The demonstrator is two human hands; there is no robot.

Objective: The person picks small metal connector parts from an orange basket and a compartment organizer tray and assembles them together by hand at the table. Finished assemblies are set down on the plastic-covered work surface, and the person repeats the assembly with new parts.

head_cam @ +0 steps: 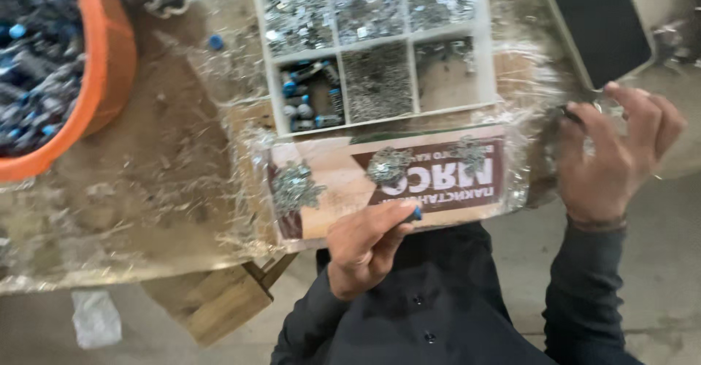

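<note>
The left hand (363,247) was closed around a small dark part with a blue tip (416,214); only the blue end showed between the thumb and the fingers, just at the near edge of the work board. The right hand (612,162) was raised at the right side of the table, and its thumb and first finger pinched a thin dark piece (573,115), too small and blurred to tell its kind. The other fingers of this hand were loosely bent above it.

Under the left hand lay a flat board (343,171) wrapped in clear plastic film, light in colour with a brown and white printed label. On the board sat three small heaps of shiny metal parts (294,186), one at the left, one in the middle and one toward the right, apart from each other.

Just behind the board stood a white tray with six compartments (266,58). The three far compartments held shiny metal pieces. In the near row, the left compartment held dark parts with blue tips (310,95), the middle one held thin grey pins, and the right one was almost bare.

At the far left stood an orange basin (109,51) full of dark parts with blue tips. A dark flat panel (599,22) lay at the far right. The table (131,190) was covered with crumpled clear film.
</note>
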